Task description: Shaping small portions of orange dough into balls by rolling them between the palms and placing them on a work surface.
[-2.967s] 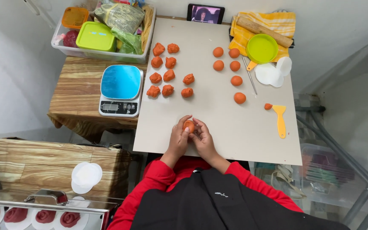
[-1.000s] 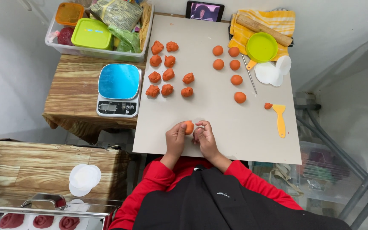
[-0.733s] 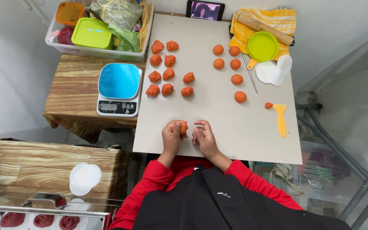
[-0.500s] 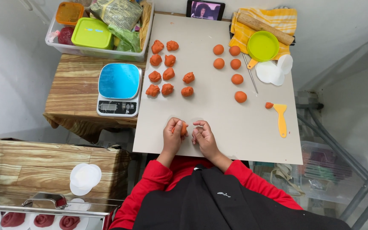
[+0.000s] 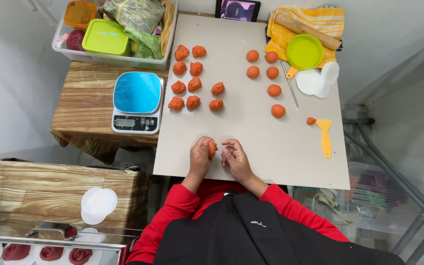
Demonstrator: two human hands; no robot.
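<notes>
Orange dough piece point(image 5: 212, 148) grasped in left hand point(image 5: 200, 157), fingers curled around it, just above near edge of grey work board point(image 5: 251, 142). Right hand point(image 5: 235, 158) released, fingers loosely bent, just beside left hand, holding nothing. Rough dough lumps point(image 5: 192, 83) grouped far left on board; smooth dough balls point(image 5: 266, 78) grouped further right. Yellow scraper point(image 5: 325, 137) well apart, right. Blue-topped kitchen scale point(image 5: 137, 102) off board, left.

Orange dough lump point(image 5: 212, 148) half-hidden by fingers
</notes>
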